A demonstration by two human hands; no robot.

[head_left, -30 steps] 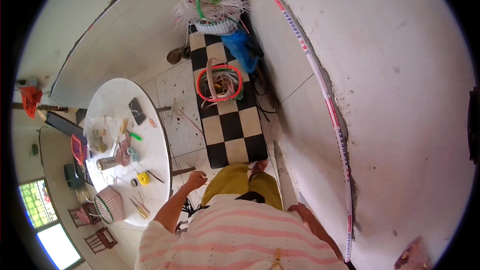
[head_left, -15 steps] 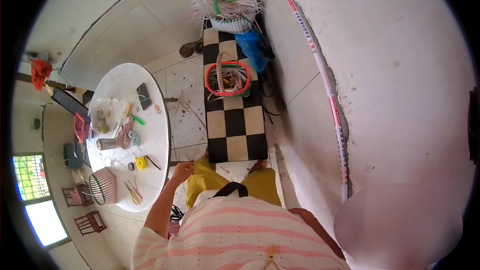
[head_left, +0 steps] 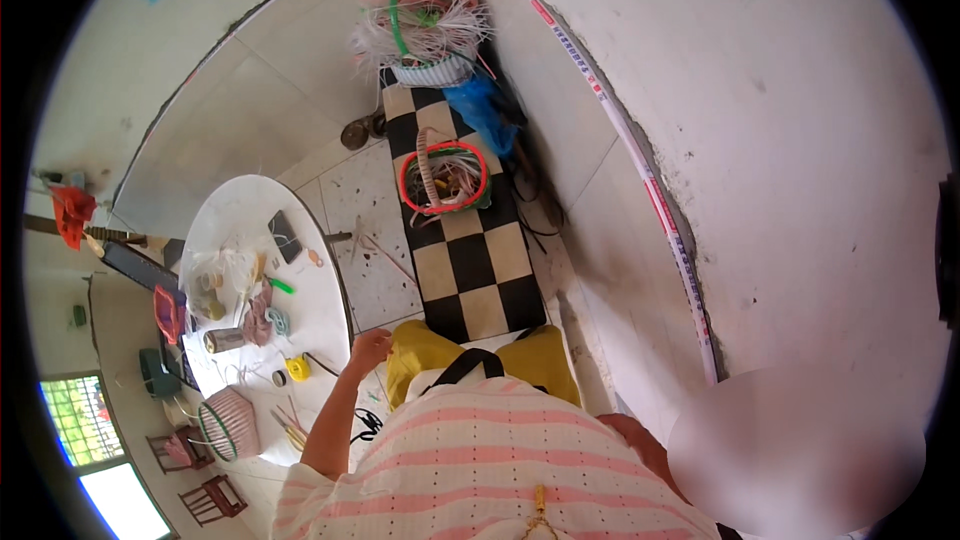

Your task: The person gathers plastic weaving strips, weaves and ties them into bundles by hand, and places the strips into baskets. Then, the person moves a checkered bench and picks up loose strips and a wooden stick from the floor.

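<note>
we see our left hand (head_left: pixel 368 348) raised just off the edge of the round white table (head_left: pixel 235 215), at about eight o'clock from the middle of the view. its fingers look loosely curled, and we cannot tell whether it grips anything. our right hand is hidden behind our striped pink top (head_left: pixel 500 465), so its state is unknown to us.

nearest the left hand, at its nine o'clock on the table, lies a yellow tape roll (head_left: pixel 297 369), and beyond it a metal can (head_left: pixel 223 340) on its side. a small woven basket (head_left: pixel 230 422) sits at the table's six o'clock edge, with thin sticks (head_left: pixel 290 430) beside it. a green-handled tool (head_left: pixel 280 286) lies near the table's centre.

at twelve o'clock from the hand, a black and white checkered bench (head_left: pixel 470 270) runs along the wall. on it rests a half-woven basket with a red rim (head_left: pixel 443 178), and at its far end a bundle of pale strips with a green hoop (head_left: pixel 425 25).
</note>
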